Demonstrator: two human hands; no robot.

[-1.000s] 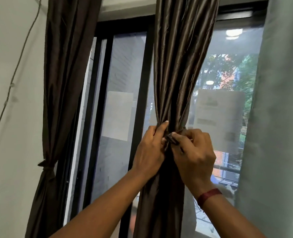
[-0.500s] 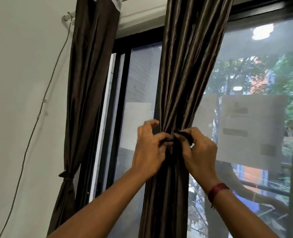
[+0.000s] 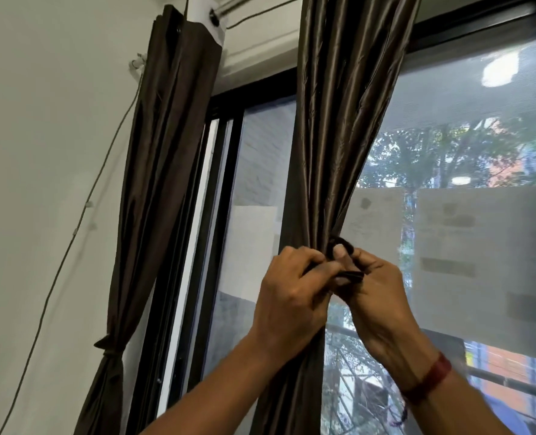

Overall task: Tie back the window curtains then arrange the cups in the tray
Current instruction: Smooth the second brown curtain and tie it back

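Your left hand and right hand each pinch the dark tie around the gathered curtain at the window, keeping its folds bunched for knotting.

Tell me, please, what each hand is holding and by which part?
Both pinch the dark tie strip around the gathered middle curtain: the left hand one end, the right hand the looped other end.
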